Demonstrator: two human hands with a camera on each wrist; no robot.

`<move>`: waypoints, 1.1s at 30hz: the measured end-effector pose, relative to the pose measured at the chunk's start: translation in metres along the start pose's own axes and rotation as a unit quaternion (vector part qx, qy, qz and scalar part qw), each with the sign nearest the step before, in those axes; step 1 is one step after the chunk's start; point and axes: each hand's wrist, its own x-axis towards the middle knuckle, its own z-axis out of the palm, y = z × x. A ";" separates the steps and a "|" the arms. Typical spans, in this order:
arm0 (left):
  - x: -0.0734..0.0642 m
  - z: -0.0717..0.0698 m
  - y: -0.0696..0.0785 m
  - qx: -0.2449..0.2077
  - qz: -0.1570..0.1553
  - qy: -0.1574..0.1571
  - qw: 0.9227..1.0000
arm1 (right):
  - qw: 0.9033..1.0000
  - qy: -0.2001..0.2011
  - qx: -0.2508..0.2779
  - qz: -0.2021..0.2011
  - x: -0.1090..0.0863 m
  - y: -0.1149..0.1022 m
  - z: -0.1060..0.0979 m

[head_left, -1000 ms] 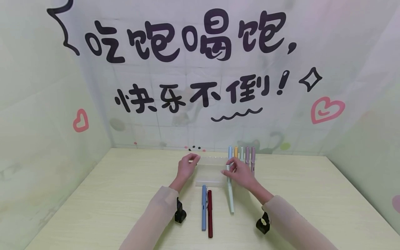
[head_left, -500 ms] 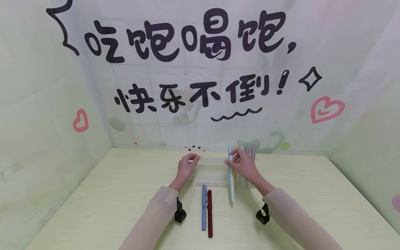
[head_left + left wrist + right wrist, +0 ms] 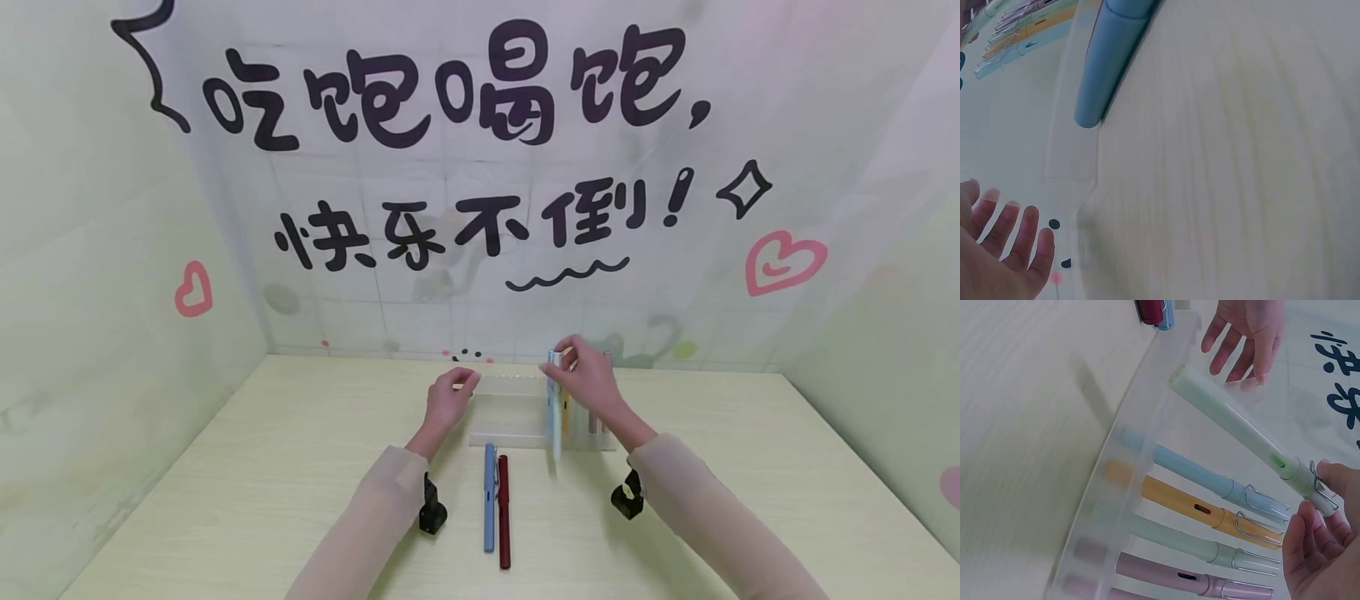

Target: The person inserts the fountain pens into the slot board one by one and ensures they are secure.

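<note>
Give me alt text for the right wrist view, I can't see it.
A right hand pinches a pale green pen near its clip, beside a clear rack holding a row of pens in blue, orange, green and purple. A left hand is at the rack's far end; a red pen and a blue pen show at top.

Mint-green pen [image 3: 1241, 426], dark-red pen [image 3: 504, 512]

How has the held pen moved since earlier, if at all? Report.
Yes: the pale green pen has shifted up the head view, away from the red pen.
</note>
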 end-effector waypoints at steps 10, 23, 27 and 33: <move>0.001 0.001 -0.005 -0.017 0.013 0.003 1.000 | 1.000 0.015 0.009 0.004 0.007 -0.006 -0.003; 0.000 0.000 0.000 0.003 -0.002 -0.001 1.000 | 0.999 0.047 0.002 -0.006 0.014 -0.006 -0.003; 0.000 -0.001 0.000 0.001 0.001 0.001 1.000 | 0.998 0.059 -0.003 -0.018 0.014 -0.006 0.000; 0.000 0.000 0.000 0.000 0.000 0.001 1.000 | 0.995 0.085 -0.034 -0.041 0.013 -0.004 0.006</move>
